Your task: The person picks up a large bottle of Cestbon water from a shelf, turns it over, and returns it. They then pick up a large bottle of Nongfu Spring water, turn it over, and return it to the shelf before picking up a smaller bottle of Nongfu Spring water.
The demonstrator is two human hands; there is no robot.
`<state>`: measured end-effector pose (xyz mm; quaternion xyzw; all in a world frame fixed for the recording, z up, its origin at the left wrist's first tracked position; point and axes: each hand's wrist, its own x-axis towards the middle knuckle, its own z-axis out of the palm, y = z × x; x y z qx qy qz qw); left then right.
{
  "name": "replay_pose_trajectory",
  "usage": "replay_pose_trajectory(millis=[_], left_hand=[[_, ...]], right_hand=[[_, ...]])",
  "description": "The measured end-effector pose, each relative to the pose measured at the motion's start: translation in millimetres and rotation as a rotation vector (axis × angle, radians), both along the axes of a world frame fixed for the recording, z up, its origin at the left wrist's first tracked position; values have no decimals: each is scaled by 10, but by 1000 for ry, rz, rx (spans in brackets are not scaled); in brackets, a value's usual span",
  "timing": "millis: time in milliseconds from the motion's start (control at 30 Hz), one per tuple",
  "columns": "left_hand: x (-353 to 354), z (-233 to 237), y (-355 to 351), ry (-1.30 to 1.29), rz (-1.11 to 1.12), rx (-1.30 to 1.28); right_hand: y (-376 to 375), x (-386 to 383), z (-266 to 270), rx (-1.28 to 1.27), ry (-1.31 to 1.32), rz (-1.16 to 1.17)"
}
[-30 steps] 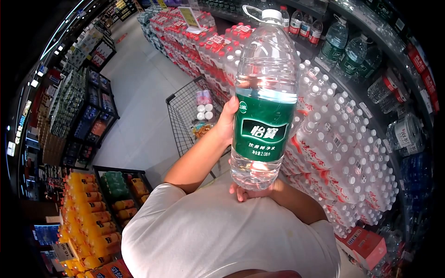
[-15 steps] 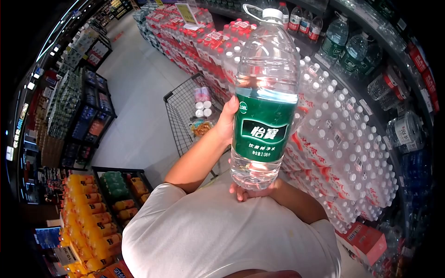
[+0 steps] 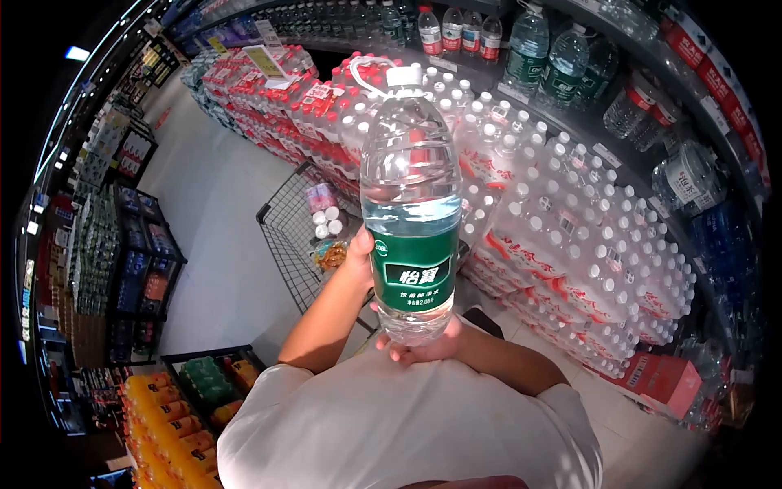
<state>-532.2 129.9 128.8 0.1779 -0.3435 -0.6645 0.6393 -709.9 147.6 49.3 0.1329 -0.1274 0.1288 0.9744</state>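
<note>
Upright before my chest is a large clear water bottle [image 3: 414, 270] with a green label, a white cap and a white loop handle by its neck. Water reaches a little above the label. My left hand [image 3: 359, 259] grips the bottle's left side at label height, its fingers mostly hidden behind. Under the base, my right hand [image 3: 428, 344] supports the bottle from below, fingers curled beneath it. Beyond my left forearm stands a wire shopping cart [image 3: 281, 236] holding white rolls in a pink pack [image 3: 324, 213] and an orange snack bag [image 3: 330, 254].
Stacked packs of white-capped bottles [image 3: 562, 244] fill the right side, with a red box [image 3: 664, 383] at their end. Shelves behind hold more large green-labelled bottles [image 3: 566, 69]. Orange drink bottles [image 3: 167, 424] stand at lower left. The aisle floor [image 3: 212, 187] runs back past the cart.
The bottle has moved down and left in view and looks a little farther from the camera. Both hands have stayed on it. The surroundings have shifted as my head turned.
</note>
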Motion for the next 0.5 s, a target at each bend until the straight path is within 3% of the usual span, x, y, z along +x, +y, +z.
replay_pose_trajectory(millis=[133, 300, 500], left_hand=[[-291, -122, -191, -48, 53, 52], [-772, 104, -666, -147, 21, -134], [-1406, 348, -1188, -202, -23, -175]], right_hand=[[-109, -213, -38, 118, -48, -79], [-498, -633, -16, 10, -35, -255], [-1076, -1153, 150, 83, -34, -205]])
